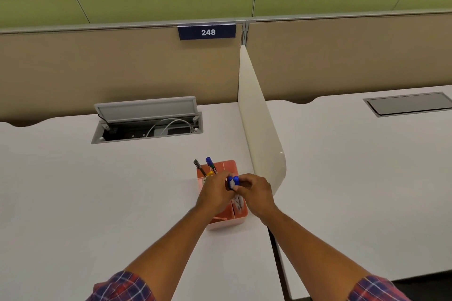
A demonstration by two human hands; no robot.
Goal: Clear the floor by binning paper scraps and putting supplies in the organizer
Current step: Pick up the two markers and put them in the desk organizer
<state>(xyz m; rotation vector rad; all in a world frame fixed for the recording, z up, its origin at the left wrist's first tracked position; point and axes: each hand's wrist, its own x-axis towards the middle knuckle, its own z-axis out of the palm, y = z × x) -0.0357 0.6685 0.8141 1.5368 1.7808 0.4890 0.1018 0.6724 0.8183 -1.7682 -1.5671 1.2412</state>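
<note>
Above the pink organizer point(228, 217) on the white desk point(97, 190), the left hand point(215, 194) and right hand point(256, 193) together pinch two blue-capped markers point(233, 182). A cream divider point(259, 129) stands just right, beige partitions behind.

Both hands meet over a pink organizer point(230, 218) on the white table point(97, 190). The left hand point(215, 193) and right hand point(255, 193) together pinch two blue-capped markers point(233, 182) above its compartments. Three pens point(208, 166) stand in the organizer's section at 11 o'clock. A cream divider point(259, 134) rises at 2 o'clock.
</note>
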